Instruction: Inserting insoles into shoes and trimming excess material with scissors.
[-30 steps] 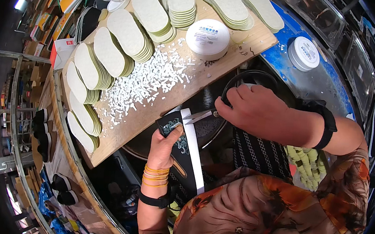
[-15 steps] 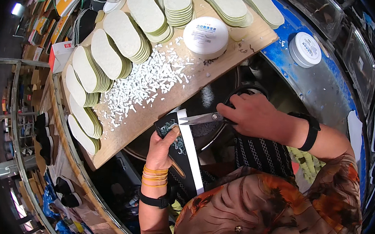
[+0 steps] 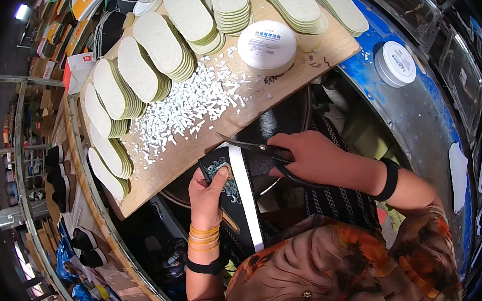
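Note:
My left hand (image 3: 208,196) is closed on a black shoe (image 3: 228,217), thumb pressed near a patch of blue-grey curls like loose threads (image 3: 229,188) on it. A straight white band (image 3: 245,199), seemingly the sole's edge, runs along the shoe's right side. In my right hand (image 3: 315,157) is a pair of dark-handled scissors (image 3: 247,145). Their blades cross the far end of the white band, tips pointing left toward the board. Whether the blades touch the band I cannot tell. My fingers hide part of the scissor handles.
A wooden board (image 3: 195,146) carries a heap of white cut bits (image 3: 190,106), several stacks of pale insoles (image 3: 145,70) and a round white tub (image 3: 267,47). Another round tub (image 3: 396,64) stands on the blue metal surface (image 3: 362,75) at right. Black shoes (image 3: 88,246) lie at lower left.
My right hand has come nearer and slightly left, turning the scissors so that their tips reach past the white band's far end. My left hand keeps hold of the shoe with little movement.

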Demonstrator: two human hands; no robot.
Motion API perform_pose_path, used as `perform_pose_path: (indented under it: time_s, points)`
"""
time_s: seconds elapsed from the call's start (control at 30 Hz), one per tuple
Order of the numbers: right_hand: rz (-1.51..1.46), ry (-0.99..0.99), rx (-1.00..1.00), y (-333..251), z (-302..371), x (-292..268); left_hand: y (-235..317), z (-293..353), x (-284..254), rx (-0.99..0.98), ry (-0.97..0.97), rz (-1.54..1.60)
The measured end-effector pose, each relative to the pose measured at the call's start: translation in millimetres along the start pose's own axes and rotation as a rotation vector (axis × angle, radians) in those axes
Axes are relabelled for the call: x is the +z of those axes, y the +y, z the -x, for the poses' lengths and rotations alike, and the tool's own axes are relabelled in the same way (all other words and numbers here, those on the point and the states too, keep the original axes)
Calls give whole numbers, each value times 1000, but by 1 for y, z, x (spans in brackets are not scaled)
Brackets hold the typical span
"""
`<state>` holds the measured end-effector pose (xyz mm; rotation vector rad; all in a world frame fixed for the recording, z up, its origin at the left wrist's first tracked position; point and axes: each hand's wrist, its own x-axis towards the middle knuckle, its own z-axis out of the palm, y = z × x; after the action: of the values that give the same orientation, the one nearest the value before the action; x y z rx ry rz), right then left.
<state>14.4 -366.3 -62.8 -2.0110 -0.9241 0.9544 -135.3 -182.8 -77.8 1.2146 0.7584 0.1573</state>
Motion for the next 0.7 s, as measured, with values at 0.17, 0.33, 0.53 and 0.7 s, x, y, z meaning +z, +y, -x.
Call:
perform_pose_path:
  time_s: [0.17, 0.33, 0.53, 0.7]
  points:
    - [231, 97, -141, -2, -14, 14, 9, 16, 14, 419, 343, -823]
    - [294, 57, -142, -7, -16, 12, 18, 20, 21, 897, 123, -1215]
    - [328, 77, -187, -6, -17, 14, 31, 12, 24, 932, -27, -1434]
    - [366, 59, -167, -12, -16, 11, 39, 10, 27, 1006, -120, -1687]
